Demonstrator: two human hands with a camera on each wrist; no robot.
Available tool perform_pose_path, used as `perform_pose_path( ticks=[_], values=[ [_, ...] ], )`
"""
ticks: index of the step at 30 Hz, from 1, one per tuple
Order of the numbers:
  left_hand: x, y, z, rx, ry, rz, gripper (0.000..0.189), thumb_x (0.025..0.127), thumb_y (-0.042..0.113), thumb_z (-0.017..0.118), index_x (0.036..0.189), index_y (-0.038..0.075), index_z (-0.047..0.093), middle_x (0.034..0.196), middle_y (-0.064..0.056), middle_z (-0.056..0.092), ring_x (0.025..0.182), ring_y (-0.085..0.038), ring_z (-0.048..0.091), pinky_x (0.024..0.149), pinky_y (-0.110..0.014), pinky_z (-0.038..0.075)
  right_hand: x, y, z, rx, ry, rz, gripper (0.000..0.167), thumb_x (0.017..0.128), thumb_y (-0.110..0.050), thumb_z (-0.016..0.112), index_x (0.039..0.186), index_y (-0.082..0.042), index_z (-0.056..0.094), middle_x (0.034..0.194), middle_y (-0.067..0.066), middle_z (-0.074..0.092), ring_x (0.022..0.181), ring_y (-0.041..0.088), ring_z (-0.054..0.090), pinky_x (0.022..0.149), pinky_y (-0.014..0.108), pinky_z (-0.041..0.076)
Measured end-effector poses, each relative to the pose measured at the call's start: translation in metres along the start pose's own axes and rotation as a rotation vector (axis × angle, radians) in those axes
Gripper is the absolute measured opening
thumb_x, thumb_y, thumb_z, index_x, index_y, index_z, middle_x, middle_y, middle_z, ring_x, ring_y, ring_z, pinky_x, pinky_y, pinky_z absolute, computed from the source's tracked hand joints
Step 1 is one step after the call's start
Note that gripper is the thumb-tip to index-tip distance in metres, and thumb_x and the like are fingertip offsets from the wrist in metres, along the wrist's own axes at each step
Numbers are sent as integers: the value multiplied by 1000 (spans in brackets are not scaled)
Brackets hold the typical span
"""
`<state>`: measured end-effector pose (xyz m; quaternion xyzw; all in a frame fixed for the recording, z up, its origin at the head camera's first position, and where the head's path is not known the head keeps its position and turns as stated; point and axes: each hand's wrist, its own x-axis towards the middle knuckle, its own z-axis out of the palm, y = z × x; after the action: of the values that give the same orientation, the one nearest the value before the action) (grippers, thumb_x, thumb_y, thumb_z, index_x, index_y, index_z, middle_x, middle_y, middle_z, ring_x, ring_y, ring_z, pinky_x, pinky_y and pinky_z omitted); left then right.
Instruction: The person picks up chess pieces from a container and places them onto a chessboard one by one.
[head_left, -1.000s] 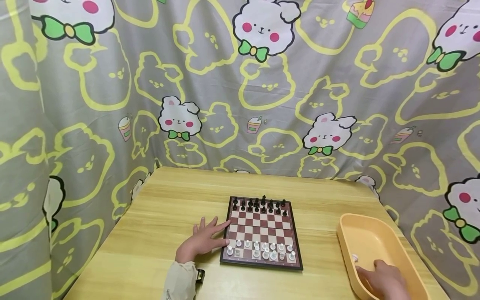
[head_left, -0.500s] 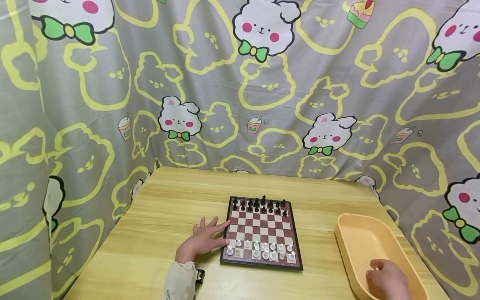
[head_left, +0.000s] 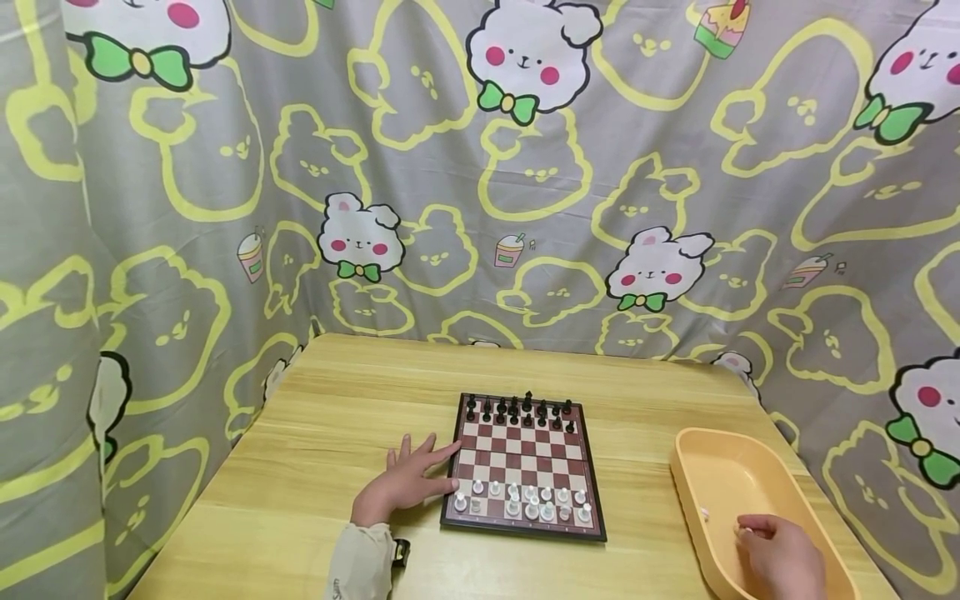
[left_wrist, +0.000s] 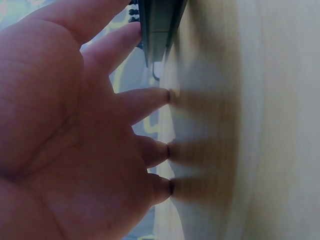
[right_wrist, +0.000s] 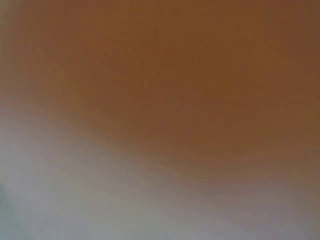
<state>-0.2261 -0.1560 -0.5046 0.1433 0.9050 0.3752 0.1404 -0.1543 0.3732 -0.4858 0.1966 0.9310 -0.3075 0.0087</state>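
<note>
My left hand [head_left: 401,487] is spread beside the chessboard [head_left: 517,467], its thumb and index finger touching the board's left edge. In the left wrist view, the other fingertips [left_wrist: 162,96] rest on the wooden table. My right hand [head_left: 783,554] is inside the yellow tray [head_left: 686,492], thumb and index finger pinching a small white chess piece [head_left: 741,530], mostly hidden by the fingers. Another white piece [head_left: 705,514] lies by the tray's left wall. White chess pieces [head_left: 531,508] stand in two rows on the near side of the board, with a gap in the nearest row. The right wrist view is blurred.
Black chess pieces [head_left: 527,408] stand in two rows at the board's far side. Wooden table [head_left: 360,375] surface lies between board and tray. A patterned curtain [head_left: 450,183] hangs behind the table and along both sides.
My right hand has shifted inside the tray, away from its left wall, and now pinches a small white piece. The tray has slid slightly left. My left hand stays at the board.
</note>
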Motion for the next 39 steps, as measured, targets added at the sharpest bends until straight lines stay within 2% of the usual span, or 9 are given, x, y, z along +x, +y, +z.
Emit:
perform_pose_path(
  ticks=[3,6,9,12,15,18,20,25,39],
  values=[
    [0,0,0,-1,2,6,66,100,42,67,159,22,44,166,-31,17,147,-64,-11,112,-78,-12,0,-3,2,64,125,23,30,97,-13,66,117,9,69,88,10,76,74,17,65,83,50,43],
    [0,-3,2,6,2,2,67,99,44,67,159,24,43,167,-29,17,148,-63,-11,113,-77,-12,-2,-9,4,137,265,52,29,100,-15,65,119,7,68,85,8,76,75,12,63,89,52,38],
    [3,-8,4,0,10,5,68,98,48,67,159,27,44,167,-28,18,148,-62,-10,113,-77,-12,-6,-14,4,224,389,55,30,102,-18,64,121,4,69,71,-25,67,72,-10,55,99,55,31],
    [6,-13,6,1,8,15,71,97,55,65,159,31,42,168,-26,16,148,-61,-13,113,-75,-16,-10,-18,5,318,483,45,33,102,-23,65,122,3,68,65,-51,39,64,-32,33,108,47,28],
    [5,-13,5,-3,8,29,72,97,57,64,160,32,42,167,-29,16,147,-63,-13,111,-77,-16,-13,-21,6,393,548,62,24,100,-27,68,111,-5,71,66,-54,37,64,-33,38,102,14,31],
    [6,-14,6,4,1,21,72,97,56,65,160,31,41,168,-28,15,148,-62,-14,112,-75,-17,-13,-24,7,470,587,78,10,97,-25,71,102,-17,69,67,-51,43,63,-31,44,73,-4,34],
    [8,-17,7,11,3,15,71,97,56,65,159,32,42,168,-27,15,148,-60,-15,113,-74,-17,-13,-26,9,545,601,76,10,95,-19,74,100,-23,66,68,-49,48,64,-28,48,62,-3,39],
    [9,-21,11,15,23,16,71,96,54,67,159,30,44,168,-25,17,149,-59,-13,113,-75,-15,-12,-33,15,779,592,38,33,88,-4,78,100,-30,61,71,-37,61,65,-20,59,63,0,45],
    [-1,0,0,17,-4,-8,68,99,44,67,159,25,44,167,-29,19,148,-64,-8,114,-77,-9,-14,-64,41,690,636,-225,23,84,7,77,104,0,68,79,-30,67,73,-14,64,66,3,49]
  ],
)
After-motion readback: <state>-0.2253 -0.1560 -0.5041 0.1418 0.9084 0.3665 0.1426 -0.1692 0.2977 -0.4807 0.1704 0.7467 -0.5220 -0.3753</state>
